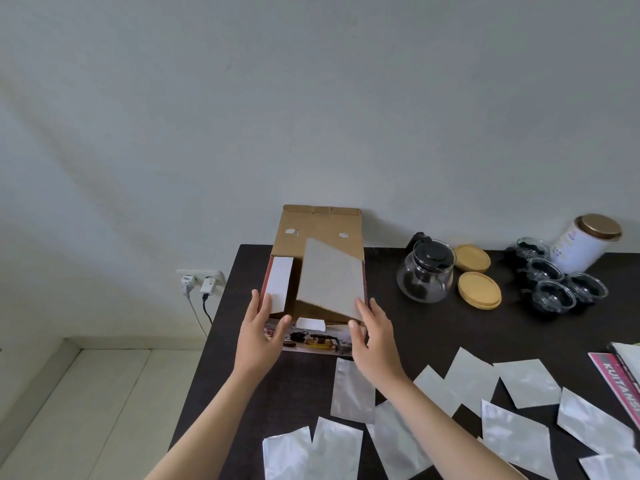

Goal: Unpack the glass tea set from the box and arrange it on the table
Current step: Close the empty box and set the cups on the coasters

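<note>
Fingers (268, 308) flanking open box (318, 237)

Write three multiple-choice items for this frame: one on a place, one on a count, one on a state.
1. Where does the glass teapot stand?
A. inside the box
B. on the table, right of the box
C. on the floor

2. How many glass cups stand on the table?
A. two
B. four
C. six

3. How is the box?
A. taped shut
B. crushed flat
C. open, lid raised

Answers:
1 B, the teapot stands beside the wooden coasters.
2 B, four cups cluster near the white canister.
3 C, the lid leans toward the wall while the left hand and right hand hold the box's sides.
</note>
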Tool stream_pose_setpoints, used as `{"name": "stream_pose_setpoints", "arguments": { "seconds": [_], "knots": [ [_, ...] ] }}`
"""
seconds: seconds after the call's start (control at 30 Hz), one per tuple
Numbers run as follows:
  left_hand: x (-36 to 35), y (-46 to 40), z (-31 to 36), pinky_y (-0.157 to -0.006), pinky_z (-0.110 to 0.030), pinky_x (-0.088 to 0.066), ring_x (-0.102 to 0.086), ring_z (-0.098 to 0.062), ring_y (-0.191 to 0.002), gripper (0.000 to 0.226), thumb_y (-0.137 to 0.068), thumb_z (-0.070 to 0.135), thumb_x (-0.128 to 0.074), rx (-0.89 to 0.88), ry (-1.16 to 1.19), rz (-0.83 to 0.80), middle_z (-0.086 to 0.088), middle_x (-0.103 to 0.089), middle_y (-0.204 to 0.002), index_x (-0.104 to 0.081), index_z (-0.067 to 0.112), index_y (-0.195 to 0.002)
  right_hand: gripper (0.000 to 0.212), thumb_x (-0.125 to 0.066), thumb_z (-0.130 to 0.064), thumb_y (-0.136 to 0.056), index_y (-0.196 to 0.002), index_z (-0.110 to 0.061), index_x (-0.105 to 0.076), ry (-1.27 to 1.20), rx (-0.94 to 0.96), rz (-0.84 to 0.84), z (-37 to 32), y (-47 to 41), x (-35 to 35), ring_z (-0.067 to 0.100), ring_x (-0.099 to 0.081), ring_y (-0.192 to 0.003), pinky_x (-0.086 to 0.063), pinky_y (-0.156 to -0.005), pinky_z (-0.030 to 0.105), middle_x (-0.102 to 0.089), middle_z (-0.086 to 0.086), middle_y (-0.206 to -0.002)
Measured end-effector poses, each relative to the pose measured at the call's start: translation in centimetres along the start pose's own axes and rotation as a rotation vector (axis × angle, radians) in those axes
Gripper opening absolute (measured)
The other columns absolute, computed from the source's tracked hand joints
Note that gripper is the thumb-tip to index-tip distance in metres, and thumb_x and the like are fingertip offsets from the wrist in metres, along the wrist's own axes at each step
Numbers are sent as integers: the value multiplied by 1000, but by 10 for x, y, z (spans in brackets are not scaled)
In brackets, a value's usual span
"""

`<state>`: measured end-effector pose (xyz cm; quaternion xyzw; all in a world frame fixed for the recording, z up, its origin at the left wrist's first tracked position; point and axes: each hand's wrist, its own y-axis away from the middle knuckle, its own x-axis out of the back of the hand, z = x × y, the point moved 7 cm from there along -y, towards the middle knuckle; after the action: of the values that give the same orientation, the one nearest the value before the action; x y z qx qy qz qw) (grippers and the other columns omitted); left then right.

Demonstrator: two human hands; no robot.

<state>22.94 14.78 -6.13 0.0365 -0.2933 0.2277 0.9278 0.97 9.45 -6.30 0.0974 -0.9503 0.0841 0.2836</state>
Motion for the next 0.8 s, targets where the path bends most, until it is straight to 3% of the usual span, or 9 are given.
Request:
{"name": "stream_pose_setpoints", "arguments": {
  "seconds": [0.1, 0.17, 0.33, 0.43, 0.53, 0.63, 0.8],
  "knots": [
    [-2, 1, -2, -114, -35, -24, -14, -10, -145, 74, -86, 46, -60, -19, -20, 11, 10, -9, -159, -29, 22, -149, 50, -44, -30, -100, -148, -22, -32, 61, -22, -61, 3, 1, -7, 18, -11, -144, -24, -112, 24, -15, 5, -158],
    [-2, 1, -3, -112, -34, -24, -15, -10, -145, 73, -85, 47, -60, -15, -9, 50, 11, -12, -159, -32, 22, -148, 51, -45, -32, -99, -147, -21, -33, 93, -27, -67, 3, -2, -9, 20, -11, -144, -27, -113, 33, -15, 5, -158],
    [-7, 2, -3, -113, -32, -24, -18, -7, -143, 74, -82, 47, -64, 1, 4, 155, 10, -18, -157, -38, 19, -145, 44, -48, -29, -98, -140, -17, -42, 69, -40, -44, -8, -35, 1, 22, -14, -143, -22, -108, 30, -23, 7, -154],
    [-8, 3, -5, -112, -29, -24, -17, 0, -139, 73, -81, 43, -68, 7, 29, 186, 12, -20, -156, -39, 21, -144, 47, -51, -28, -96, -139, -13, -42, 11, -100, -6, -14, -74, 11, 21, -28, -136, -25, -104, 28, -38, 4, -143],
    [-8, 3, -7, -111, -27, -22, -18, -2, -141, 77, -78, 45, -69, -4, 49, 168, 14, -20, -156, -38, 23, -145, 45, -54, -32, -90, -132, -17, -48, -135, -220, 3, -15, -114, 15, 18, -47, -119, -42, -93, 32, -52, -2, -128],
    [-7, 3, -7, -108, -22, -21, -18, -2, -141, 81, -74, 49, -67, -19, 73, 145, 15, -20, -155, -36, 26, -145, 32, -55, -20, -91, -122, -14, -50, -312, -309, -8, -19, -138, 15, 11, -55, -91, -45, -75, 27, -59, 0, -115],
    [-7, 3, -8, -109, -21, -20, -17, -1, -141, 81, -74, 49, -67, -28, 85, 132, 15, -19, -156, -35, 29, -145, 47, -57, -15, -93, -135, -5, -39, -379, -296, -10, -26, -142, 20, 11, -53, -91, -42, -83, 27, -56, 0, -108]
  ]
}}
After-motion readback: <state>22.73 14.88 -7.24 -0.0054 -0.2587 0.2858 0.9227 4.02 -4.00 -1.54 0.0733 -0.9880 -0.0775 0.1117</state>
